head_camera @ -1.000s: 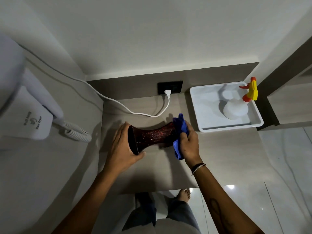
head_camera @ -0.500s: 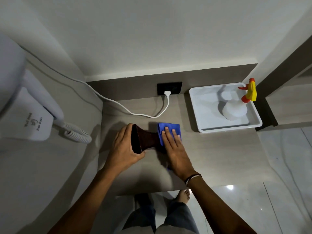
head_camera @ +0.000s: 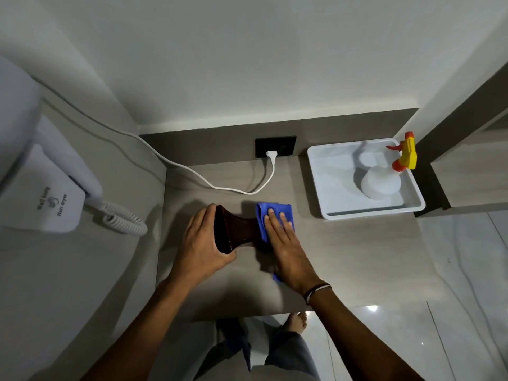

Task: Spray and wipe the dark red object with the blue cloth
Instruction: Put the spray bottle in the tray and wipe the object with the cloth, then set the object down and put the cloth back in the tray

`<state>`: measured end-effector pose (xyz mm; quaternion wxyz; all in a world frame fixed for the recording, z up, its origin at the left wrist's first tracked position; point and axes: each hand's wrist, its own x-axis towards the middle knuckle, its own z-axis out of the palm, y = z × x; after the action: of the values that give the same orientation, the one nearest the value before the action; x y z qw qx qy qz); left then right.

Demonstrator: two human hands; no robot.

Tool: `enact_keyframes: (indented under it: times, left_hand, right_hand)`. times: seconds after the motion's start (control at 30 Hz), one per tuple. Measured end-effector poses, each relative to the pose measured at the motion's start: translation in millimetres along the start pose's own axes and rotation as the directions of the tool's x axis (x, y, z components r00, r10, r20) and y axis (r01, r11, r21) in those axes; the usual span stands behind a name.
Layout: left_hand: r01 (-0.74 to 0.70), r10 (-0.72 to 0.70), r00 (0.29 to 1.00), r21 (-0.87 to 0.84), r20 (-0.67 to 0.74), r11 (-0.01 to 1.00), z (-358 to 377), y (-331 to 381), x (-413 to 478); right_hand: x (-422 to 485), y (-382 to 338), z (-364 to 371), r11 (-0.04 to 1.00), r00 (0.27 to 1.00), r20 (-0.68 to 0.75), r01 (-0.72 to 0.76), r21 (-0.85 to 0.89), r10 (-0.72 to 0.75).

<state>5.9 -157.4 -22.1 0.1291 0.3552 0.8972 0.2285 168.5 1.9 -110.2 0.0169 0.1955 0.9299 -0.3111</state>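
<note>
The dark red vase (head_camera: 238, 230) lies on its side on the grey counter (head_camera: 343, 259). My left hand (head_camera: 203, 246) grips its wide left end. A blue cloth (head_camera: 270, 219) is draped over the vase's right half, and my right hand (head_camera: 286, 244) presses flat on the cloth, fingers spread, hiding that end. The white spray bottle (head_camera: 382, 182) with a yellow and orange trigger stands in the white tray (head_camera: 330, 188) at the back right, away from both hands.
A white cable (head_camera: 220, 185) runs across the counter's back to a plug in a dark wall socket (head_camera: 275, 147). A wall-hung hair dryer (head_camera: 46, 199) with a coiled cord is at the left. The counter's front edge is just below my wrists.
My right hand went from gripping the bunched cloth at the vase's right end to lying flat on the spread cloth over it. The left hand kept its hold.
</note>
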Motion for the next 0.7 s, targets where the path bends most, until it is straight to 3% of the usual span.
enact_keyframes:
  times: [0.17, 0.27, 0.37, 0.43, 0.63, 0.7]
  left_hand:
    - [0.069, -0.069, 0.996, 0.000, 0.059, 0.998, 3.0, -2.5, 2.2]
    - [0.085, -0.087, 0.994, 0.036, 0.071, 0.996, 1.4, -12.8, 0.4]
    - [0.091, -0.094, 0.994, 0.042, 0.063, 0.995, 0.1, -15.5, -1.7]
    - [0.050, -0.052, 0.997, 0.034, 0.060, 0.998, -1.0, -8.5, -0.2]
    - [-0.044, 0.037, 0.998, 0.165, 0.046, 0.985, -3.2, 33.1, 21.3]
    - [-0.066, 0.058, 0.997, 0.231, 0.043, 0.971, 3.5, 49.9, 31.4]
  right_hand:
    - [-8.4, -73.4, 25.7, 0.926, 0.979, -0.093, 0.201, 0.319, -0.180]
    - [-1.9, -60.9, 26.0, 0.952, 0.968, -0.115, 0.242, 0.189, -0.224]
    - [2.0, -12.0, 9.0, 0.996, 0.994, -0.076, 0.082, 0.017, -0.081]
    - [4.2, 11.0, -7.3, 1.000, 0.999, -0.049, 0.006, 0.008, -0.006]
    - [-6.3, 40.6, -53.6, 0.936, 0.967, -0.135, -0.166, 0.311, 0.217]
    - [-13.7, 54.3, -72.3, 0.919, 0.960, -0.158, -0.164, 0.358, 0.232]
